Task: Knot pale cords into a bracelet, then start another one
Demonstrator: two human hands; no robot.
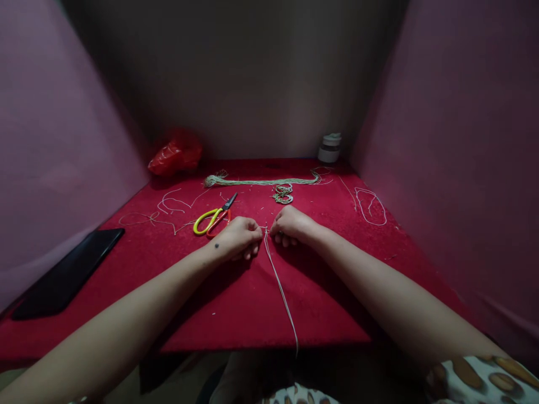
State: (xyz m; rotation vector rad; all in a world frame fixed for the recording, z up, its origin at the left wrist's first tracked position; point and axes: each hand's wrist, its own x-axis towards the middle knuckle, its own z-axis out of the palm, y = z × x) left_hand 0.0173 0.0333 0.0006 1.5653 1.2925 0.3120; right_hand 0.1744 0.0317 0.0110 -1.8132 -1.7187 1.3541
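Observation:
My left hand (243,237) and my right hand (291,225) face each other over the middle of the red cloth, a small gap between them. Each pinches a side of thin pale cord (278,278), with what looks like a small knot between the fingertips. From there the strands run down toward me and hang over the table's front edge. Scissors (206,222) with one yellow and one red handle loop lie just behind my left hand, blades pointing away. Beyond my right hand rests a small coil of braided green and white cord (283,194).
A long bundle of greenish cords (261,182) stretches across the back. Loose strings (154,217) lie at left, a looped string (370,206) at right. A red plastic bag (176,154), a white-lidded jar (329,149) and a dark flat device (71,272) stand around. Pink walls (455,140) flank the table.

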